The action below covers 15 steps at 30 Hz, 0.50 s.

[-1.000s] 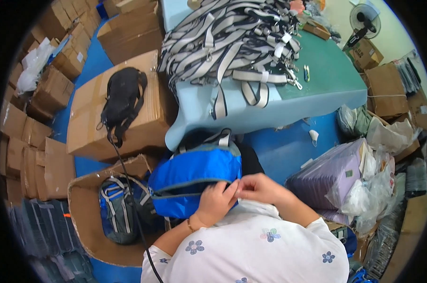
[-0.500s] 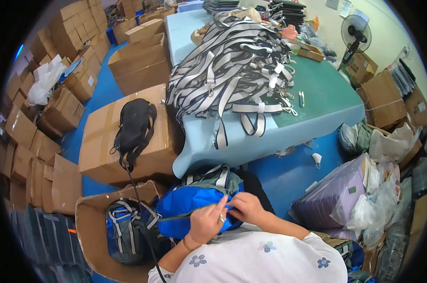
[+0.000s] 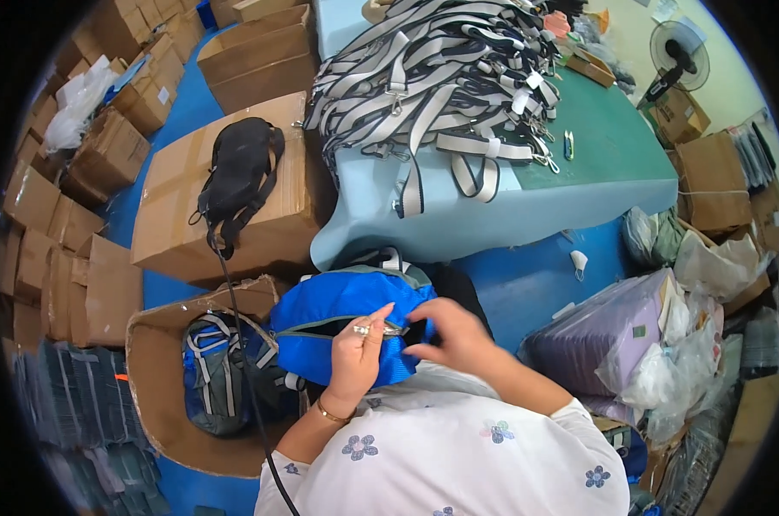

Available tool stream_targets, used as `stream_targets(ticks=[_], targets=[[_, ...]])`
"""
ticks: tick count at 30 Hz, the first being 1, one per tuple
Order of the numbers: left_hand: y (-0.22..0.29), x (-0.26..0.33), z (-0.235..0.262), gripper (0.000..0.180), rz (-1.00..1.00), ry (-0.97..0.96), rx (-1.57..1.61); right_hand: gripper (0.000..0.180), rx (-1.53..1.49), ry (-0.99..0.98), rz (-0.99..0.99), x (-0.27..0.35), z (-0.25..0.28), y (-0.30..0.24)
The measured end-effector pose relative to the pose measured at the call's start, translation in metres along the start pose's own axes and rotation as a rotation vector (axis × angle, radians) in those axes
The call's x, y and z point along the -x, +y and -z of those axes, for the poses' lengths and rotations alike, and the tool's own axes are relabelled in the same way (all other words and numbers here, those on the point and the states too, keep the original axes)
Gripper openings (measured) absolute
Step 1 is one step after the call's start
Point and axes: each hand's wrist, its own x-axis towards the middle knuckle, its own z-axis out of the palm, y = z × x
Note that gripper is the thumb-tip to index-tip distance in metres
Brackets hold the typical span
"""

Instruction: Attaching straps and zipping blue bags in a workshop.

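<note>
A blue bag [image 3: 325,297] with grey-green trim lies in front of me, its zipped opening parted along the top. My left hand [image 3: 357,351], with a ring and a bracelet, is closed at the edge of that opening, pinching the bag near the zip. At the bag's right end is my right hand [image 3: 460,335], slightly blurred. Its thumb and fingers are apart, with dark cloth of the bag just behind them. What the bag holds inside is hidden.
Left of me, an open carton [image 3: 149,404] holds more blue and grey bags [image 3: 217,378]. A black pouch [image 3: 239,172] rests on a closed carton [image 3: 162,211], its cord trailing down. Striped straps [image 3: 389,95] heap on the table, near small snips [image 3: 568,144]. A purple bundle [image 3: 587,335] stands right.
The bag's zipped opening now gapes. My right hand has parted from my left and its fingers have spread. The view has tilted down.
</note>
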Motion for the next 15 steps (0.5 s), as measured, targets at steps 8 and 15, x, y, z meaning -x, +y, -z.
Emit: stream_targets(ticks=[8,15], targets=[[-0.016,0.013,0.019,0.02,-0.246,0.186,-0.591,0.022,-0.079,-0.116,0.037,0.002,-0.027,0.013],[-0.098,0.039,0.105,0.031,0.183,0.485,-0.471,0.016,-0.192,-0.073,-0.076,0.021,0.08,0.056]])
